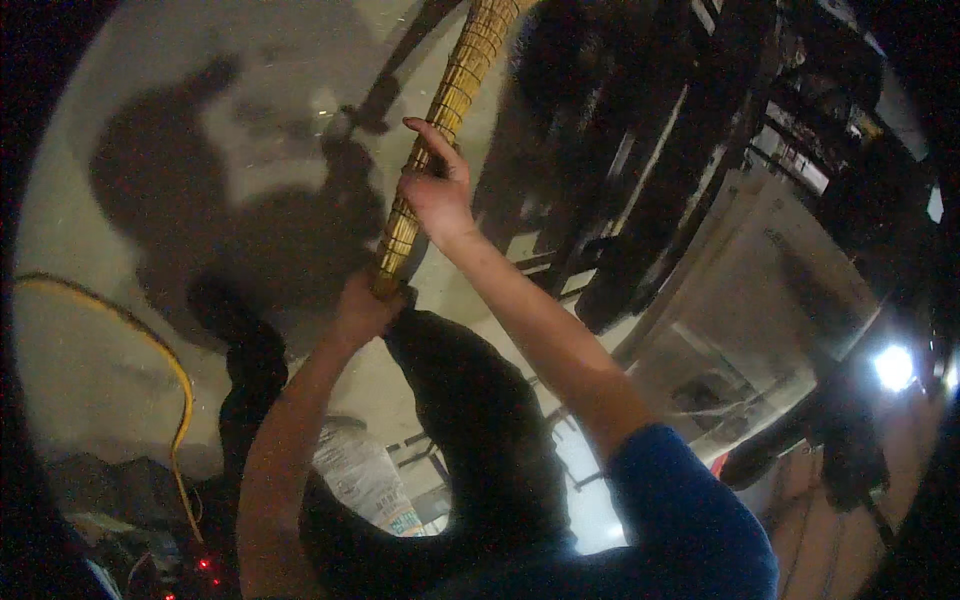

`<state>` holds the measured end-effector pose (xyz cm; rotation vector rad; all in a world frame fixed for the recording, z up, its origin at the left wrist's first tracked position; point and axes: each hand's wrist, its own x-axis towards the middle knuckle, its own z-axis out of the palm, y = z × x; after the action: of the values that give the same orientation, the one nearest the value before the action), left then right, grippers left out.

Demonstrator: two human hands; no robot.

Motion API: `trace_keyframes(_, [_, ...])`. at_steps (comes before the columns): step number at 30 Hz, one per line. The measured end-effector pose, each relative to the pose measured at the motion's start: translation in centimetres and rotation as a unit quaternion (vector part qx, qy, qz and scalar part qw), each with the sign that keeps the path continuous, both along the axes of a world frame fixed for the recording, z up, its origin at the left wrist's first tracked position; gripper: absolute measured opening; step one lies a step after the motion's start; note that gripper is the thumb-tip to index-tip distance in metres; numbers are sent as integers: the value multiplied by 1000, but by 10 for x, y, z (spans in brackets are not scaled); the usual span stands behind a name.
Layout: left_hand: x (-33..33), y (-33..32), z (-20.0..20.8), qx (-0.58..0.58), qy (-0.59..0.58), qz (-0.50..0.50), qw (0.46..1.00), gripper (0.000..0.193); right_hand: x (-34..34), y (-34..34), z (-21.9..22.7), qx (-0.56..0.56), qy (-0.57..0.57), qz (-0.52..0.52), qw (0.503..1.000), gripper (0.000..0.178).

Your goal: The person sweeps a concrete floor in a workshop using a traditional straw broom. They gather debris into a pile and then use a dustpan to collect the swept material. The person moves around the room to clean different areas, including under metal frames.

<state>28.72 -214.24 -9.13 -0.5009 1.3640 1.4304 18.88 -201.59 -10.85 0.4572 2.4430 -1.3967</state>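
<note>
The left hand (362, 305) grips the lower end of a yellow ribbed pole (440, 120); the right hand (436, 190) wraps it higher, index finger raised. The pole's long axis runs from the hands toward one o'clock, over the concrete floor (120, 330).

A yellow cable (150, 350) and printed paper sack (365, 480) lie on the grey concrete floor (110, 150).

My right hand (437, 195) above my left hand (362, 305) on ribbed pole (452, 95); cable (165, 365) far left on floor (110, 120); dark frame (650, 180) right of pole.
</note>
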Motion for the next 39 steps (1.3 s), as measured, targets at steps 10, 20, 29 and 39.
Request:
trace_keyframes(10, [44,82,-107,-108,132,-109,979,32,41,70,-47,-6,-31,-78,996,47])
trace_keyframes(20, [96,121,-140,191,183,-199,944,27,85,105,-51,97,118,-141,978,40])
trace_keyframes(29, [-4,161,-141,132,326,-260,899,20,59,175,-89,150,190,-110,964,38])
trace_keyframes(39, [-109,218,-118,105,121,-330,930,17,-7,213,-99,76,42,-274,958,47])
